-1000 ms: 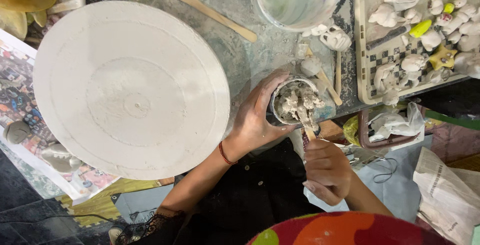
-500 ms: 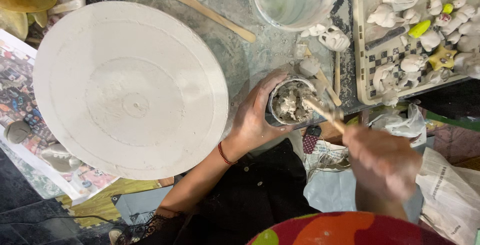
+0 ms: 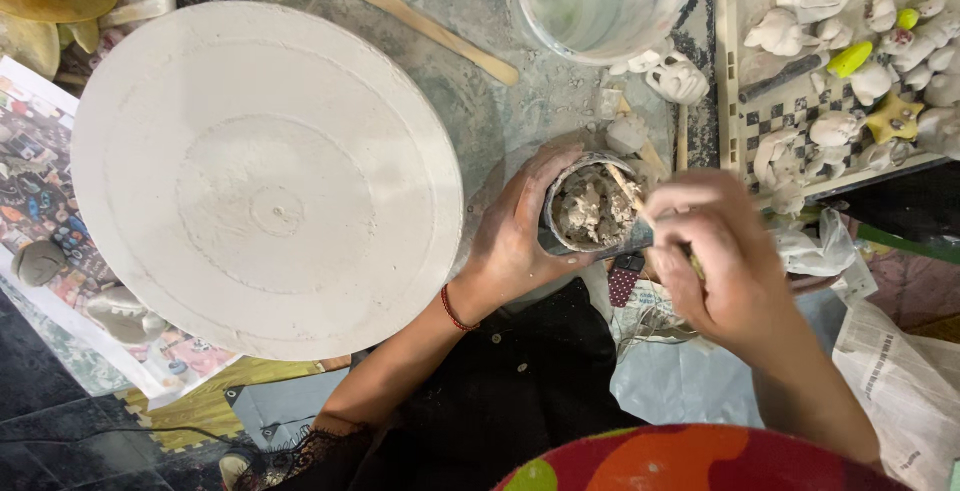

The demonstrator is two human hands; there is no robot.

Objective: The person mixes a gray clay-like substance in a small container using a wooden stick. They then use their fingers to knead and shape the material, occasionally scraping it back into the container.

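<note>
Wheel: a large round white plaster disc (image 3: 265, 176) is seen left of both hands, untouched.
Left hand (image 3: 520, 236): fingers are wrapped around a small grey clay-filled cup (image 3: 590, 206), which is held upright at the disc's right edge.
Right hand (image 3: 720, 261): fingertips are pinched on a thin wooden stick (image 3: 630, 196); the exact grip is partly hidden.
Axis: the stick is slanted from the right hand up-left into the cup's clay, the tip apparently buried; the right hand is nearer.

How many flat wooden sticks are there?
3 that I can see: one long flat wooden stick lying above the white round disc, one thin stick beside the checkered tray, one in the right hand. More may hide.
</note>
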